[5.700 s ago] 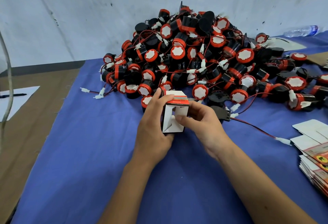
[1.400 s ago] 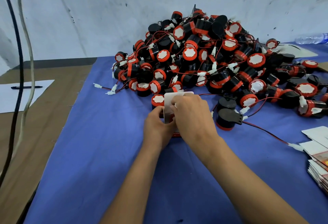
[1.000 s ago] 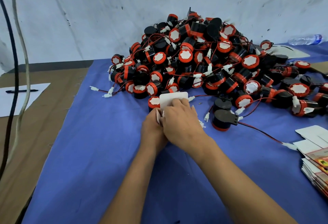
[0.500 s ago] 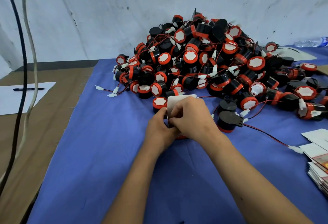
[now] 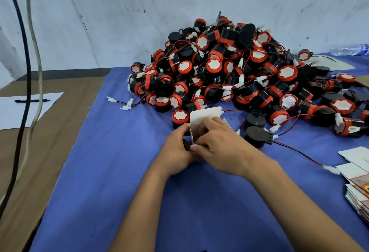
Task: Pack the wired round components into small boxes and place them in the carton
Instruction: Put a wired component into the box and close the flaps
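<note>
Since five-odd seconds back, both hands have closed in over the small white cardboard box [image 5: 201, 121], which then stood open-ended between them; its white flap now stands up above the knuckles. Left hand [image 5: 176, 150] is curled around the box's left side, thumb up along the edge. Right hand [image 5: 217, 146] lies over the top and right side, fingertips pressing at the front seam; fingers are bent onto the card, so both hands are clamped on the box. Whether a component is already inside cannot be told, the hands cover it. Box rests on the blue cloth table cover [image 5: 119, 171], just in front of the pile. To the right, at the cloth's near edge, sits a stack of flat unfolded printed box blanks [image 5: 357, 183]. Just beyond the right hand stand two loose black round components [image 5: 257, 132], red wire trailing right. Farther back rises the big heap of black-and-red round wired components [image 5: 235, 72], against the white wall. No carton in view. Judgement: early days, one box being closed, almost the whole heap left.
</note>
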Tool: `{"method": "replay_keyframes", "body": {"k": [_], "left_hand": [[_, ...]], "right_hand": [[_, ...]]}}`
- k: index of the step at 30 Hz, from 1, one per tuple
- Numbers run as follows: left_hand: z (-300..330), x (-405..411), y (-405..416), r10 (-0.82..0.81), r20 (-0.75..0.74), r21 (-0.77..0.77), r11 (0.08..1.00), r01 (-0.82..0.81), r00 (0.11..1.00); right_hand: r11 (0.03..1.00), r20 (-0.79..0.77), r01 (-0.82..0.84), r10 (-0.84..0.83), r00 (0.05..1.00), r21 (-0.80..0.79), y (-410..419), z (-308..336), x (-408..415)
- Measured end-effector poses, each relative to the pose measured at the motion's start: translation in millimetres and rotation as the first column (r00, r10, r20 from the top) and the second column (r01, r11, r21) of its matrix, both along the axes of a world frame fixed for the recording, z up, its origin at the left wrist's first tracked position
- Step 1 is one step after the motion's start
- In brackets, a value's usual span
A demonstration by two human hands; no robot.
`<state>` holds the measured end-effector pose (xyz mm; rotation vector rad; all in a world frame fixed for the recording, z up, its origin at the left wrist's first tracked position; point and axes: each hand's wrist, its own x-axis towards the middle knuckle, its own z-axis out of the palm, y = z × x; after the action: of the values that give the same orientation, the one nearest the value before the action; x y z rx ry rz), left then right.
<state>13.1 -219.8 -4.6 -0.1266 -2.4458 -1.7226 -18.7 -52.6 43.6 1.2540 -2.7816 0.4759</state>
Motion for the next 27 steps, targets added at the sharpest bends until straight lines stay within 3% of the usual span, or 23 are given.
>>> {"method": "replay_keyframes", "body": {"k": [2, 4, 6, 8, 10, 12, 14, 16, 18, 20, 23, 25, 27], "left_hand": [[-2, -1, -1, -0.004, 0.019, 0.057, 0.998, 0.003, 1.000], [-3, -2, -2, -0.005, 0.030, 0.066, 0.998, 0.003, 1.000], [-2, -2, -3, -0.011, 0.038, 0.043, 0.999, 0.009, 0.999], [-2, -1, -3, -0.021, 0.046, 0.063, 0.998, 0.018, 0.999], [-3, -1, -5, -0.041, 0.067, 0.114, 0.993, 0.033, 0.997], [-1, 0, -9, -0.085, 0.117, 0.209, 0.976, 0.059, 0.990], [2, 0, -10, -0.108, 0.186, 0.369, 0.929, 0.032, 0.977], [2, -1, -7, -0.035, 0.248, 0.464, 0.882, -0.087, 0.968], [-2, -4, -2, 0.078, 0.226, 0.378, 0.912, -0.161, 0.971], [-4, -4, 3, 0.149, 0.125, 0.235, 0.956, -0.175, 0.981], [-5, -4, 9, 0.237, -0.005, 0.140, 0.962, -0.234, 0.972], [-5, -3, 12, 0.253, -0.022, 0.157, 0.956, -0.247, 0.967], [-5, -1, 8, 0.179, 0.065, 0.293, 0.937, -0.190, 0.982]], "right_hand": [[0.956, -0.117, -0.011, -0.024, 0.993, -0.294, 5, -4, 1], [0.791, -0.271, 0.031, -0.245, 0.931, -0.611, 12, -14, -1], [0.581, -0.081, 0.195, -0.414, 0.907, -0.790, 18, -24, -8], [0.466, 0.299, 0.426, -0.323, 0.898, -0.775, 19, -31, -15], [0.490, 0.587, 0.541, -0.072, 0.806, -0.683, 19, -39, -20], [0.559, 0.674, 0.525, 0.085, 0.734, -0.642, 19, -48, -23], [0.591, 0.658, 0.474, 0.132, 0.742, -0.653, 19, -51, -24], [0.565, 0.628, 0.447, 0.170, 0.759, -0.693, 18, -51, -23], [0.571, 0.586, 0.378, 0.234, 0.776, -0.729, 19, -53, -22], [0.642, 0.563, 0.276, 0.296, 0.772, -0.715, 26, -54, -21], [0.729, 0.589, 0.221, 0.294, 0.753, -0.648, 38, -51, -22], [0.753, 0.522, 0.213, 0.197, 0.830, -0.623, 38, -53, -23], [0.750, 0.454, 0.210, 0.133, 0.881, -0.628, 33, -54, -22]]}}
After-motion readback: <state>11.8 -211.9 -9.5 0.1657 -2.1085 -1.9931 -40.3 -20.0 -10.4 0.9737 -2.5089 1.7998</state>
